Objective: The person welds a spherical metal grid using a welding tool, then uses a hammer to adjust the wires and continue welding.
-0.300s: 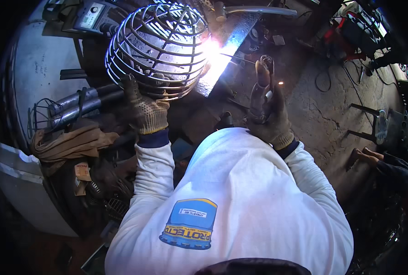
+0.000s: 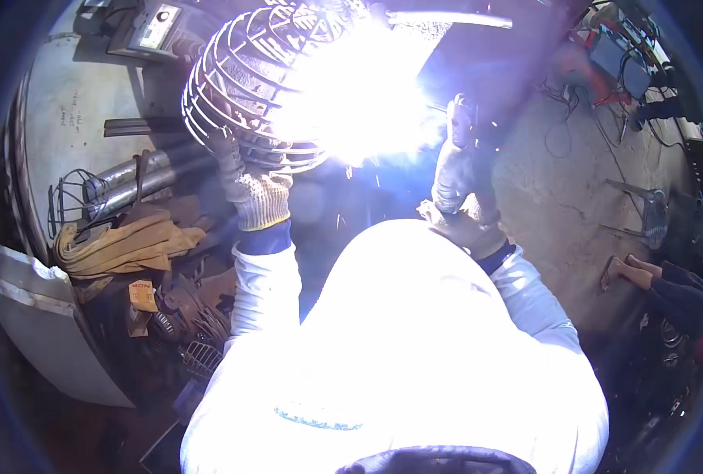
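We find the white shirt (image 2: 414, 347) filling the lower middle, its cloth bleached almost featureless by strong light. The floor (image 2: 541, 197), grey-brown and scuffed, takes up much of the right side. At far left stands a pale panel (image 2: 59, 150), smooth and flat. The cage (image 2: 237, 87) lies at the upper middle, straight ahead of the left hand and well to the left of the right hand; it is a rounded body of curved metal bars crossed by ribs, its open gaps fairly regular. A white glare (image 2: 367, 95) hides its right side, so we cannot tell the condition of the bars there. The left hand (image 2: 258, 196) is gripping the cage by its lower left bars, some fingers partly hidden among them; it is gloved in light knit, dotted over the back and ribbed toward the wrist. The right hand (image 2: 470, 212), also gloved, is apart from the cage and closed around a holder (image 2: 459, 122), whose outline the light blurs. We record beside the left arm a brown cloth (image 2: 126, 246), creased and folded, and above it round metal tubes (image 2: 142, 182) with a dull shine. Near these we see a thin wire frame (image 2: 73, 204), a small orange carton (image 2: 142, 296) and, below the glare, fine sparks (image 2: 377, 182).
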